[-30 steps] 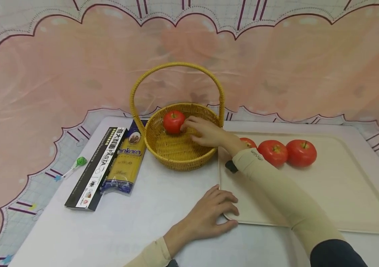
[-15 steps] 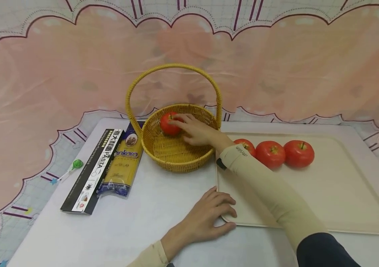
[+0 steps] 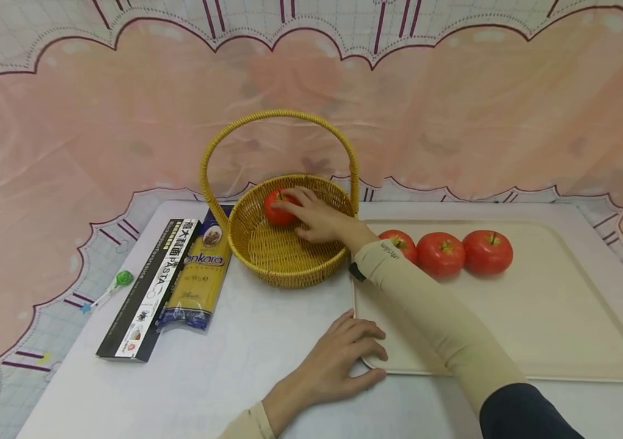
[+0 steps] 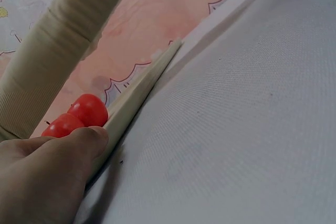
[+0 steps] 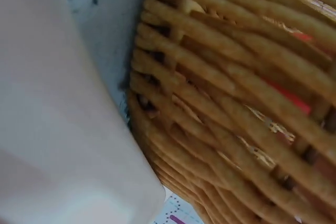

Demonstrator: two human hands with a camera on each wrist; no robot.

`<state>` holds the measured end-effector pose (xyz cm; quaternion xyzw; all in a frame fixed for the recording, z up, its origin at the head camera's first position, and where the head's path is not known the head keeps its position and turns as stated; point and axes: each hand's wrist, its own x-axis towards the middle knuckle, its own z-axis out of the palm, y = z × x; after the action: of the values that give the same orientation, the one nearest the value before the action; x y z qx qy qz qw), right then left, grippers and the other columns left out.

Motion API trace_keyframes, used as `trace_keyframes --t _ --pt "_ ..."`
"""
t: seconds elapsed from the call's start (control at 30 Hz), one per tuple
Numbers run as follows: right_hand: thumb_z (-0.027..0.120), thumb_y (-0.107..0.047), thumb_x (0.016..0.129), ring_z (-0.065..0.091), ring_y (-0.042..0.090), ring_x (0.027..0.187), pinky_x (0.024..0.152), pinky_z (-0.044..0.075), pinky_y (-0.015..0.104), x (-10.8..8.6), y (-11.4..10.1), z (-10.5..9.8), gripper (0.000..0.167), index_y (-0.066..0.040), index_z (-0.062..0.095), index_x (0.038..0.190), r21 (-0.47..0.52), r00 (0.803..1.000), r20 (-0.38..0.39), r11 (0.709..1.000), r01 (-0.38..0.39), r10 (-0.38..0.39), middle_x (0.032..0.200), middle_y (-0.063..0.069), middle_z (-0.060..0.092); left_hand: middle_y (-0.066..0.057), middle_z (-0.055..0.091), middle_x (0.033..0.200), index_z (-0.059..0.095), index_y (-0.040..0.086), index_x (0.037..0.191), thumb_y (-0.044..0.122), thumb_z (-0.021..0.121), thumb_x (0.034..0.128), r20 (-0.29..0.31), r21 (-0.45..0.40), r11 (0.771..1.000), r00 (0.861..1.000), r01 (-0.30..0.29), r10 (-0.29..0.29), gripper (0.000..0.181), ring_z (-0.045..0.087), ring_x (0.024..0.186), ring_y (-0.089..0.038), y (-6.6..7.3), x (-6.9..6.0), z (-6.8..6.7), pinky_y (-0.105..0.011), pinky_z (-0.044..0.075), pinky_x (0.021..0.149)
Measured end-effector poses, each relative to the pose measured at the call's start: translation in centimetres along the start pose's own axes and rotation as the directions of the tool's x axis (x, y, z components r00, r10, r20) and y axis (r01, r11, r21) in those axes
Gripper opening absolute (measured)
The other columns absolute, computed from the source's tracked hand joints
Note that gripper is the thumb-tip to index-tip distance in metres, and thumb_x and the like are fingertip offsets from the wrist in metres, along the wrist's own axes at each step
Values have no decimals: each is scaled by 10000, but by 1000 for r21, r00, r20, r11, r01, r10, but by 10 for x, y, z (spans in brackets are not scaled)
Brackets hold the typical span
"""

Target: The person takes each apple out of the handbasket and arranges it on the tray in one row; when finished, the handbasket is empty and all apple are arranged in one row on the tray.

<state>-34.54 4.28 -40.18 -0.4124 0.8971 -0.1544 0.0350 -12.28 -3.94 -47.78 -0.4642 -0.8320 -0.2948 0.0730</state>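
A round yellow wicker basket (image 3: pixel 289 268) with a tall handle holds one red apple (image 3: pixel 274 213). My right hand (image 3: pixel 319 216) reaches inside, its fingers curled over the top and right side of that apple, with the thumb low near its right edge. My left hand (image 3: pixel 338 360) rests at the near left corner of a cream tray (image 3: pixel 536 329), fingers on the rim and thumb along the near edge. Several red apples stand in a row on the tray, the far right apple (image 3: pixel 488 253) among them. Basket wicker (image 5: pixel 226 103) fills most of the right wrist view.
Left of the basket lie a yellow pasta bag (image 3: pixel 196 286) and a black and white pasta box (image 3: pixel 149 292), side by side. A green lollipop (image 3: pixel 122 278) lies farther left. A patterned cloth (image 3: pixel 454 122) hangs behind the white table (image 3: pixel 267 341).
My right hand has moved left inside the basket, from the apple's right edge to over its top. My left hand stays at the tray corner. The head view has shifted slightly.
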Motion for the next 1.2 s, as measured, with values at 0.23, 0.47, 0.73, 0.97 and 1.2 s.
trace_keyframes --t 0.23,0.47,0.73,0.97,1.2 --pt "562 -180 918 93 328 1454 1132 309 478 5 6 0 715 -348 174 1494 68 1000 -7 998 -11 11 1579 86 -71 81 553 1235 629 265 994 380 638 877 3 -9 1000 1000 -1 1 165 440 1255 -72 0 0 0 -447 224 1177" --pt "566 -216 903 27 323 1469 1125 265 569 6 9 0 711 -290 186 1500 31 999 -19 999 28 -28 1586 75 54 86 550 1226 624 273 988 387 638 874 -6 12 1000 1000 -14 14 161 447 1245 -75 1 1 2 -450 238 1171" --pt "577 -339 907 264 275 1302 1050 401 425 9 3 3 683 -331 210 1484 20 999 -16 999 -45 45 1449 109 152 84 556 1215 626 269 978 385 647 870 -20 -3 1000 1000 -10 10 160 450 1239 -72 0 0 1 -464 242 1166" --pt "583 -432 898 275 296 1359 1068 386 462 9 0 4 678 -311 215 1454 97 997 40 993 -70 67 1507 100 126 84 555 1217 624 270 977 382 651 867 -30 -19 1000 999 -14 13 159 448 1244 -74 -1 -1 2 -476 245 1163" --pt "558 -481 900 370 288 1273 1034 420 429 8 1 3 617 -298 288 1424 77 998 23 995 -61 59 1449 109 211 81 552 1214 623 267 974 378 653 865 -35 -20 1000 999 -19 18 159 447 1244 -78 -1 0 2 -477 248 1161"
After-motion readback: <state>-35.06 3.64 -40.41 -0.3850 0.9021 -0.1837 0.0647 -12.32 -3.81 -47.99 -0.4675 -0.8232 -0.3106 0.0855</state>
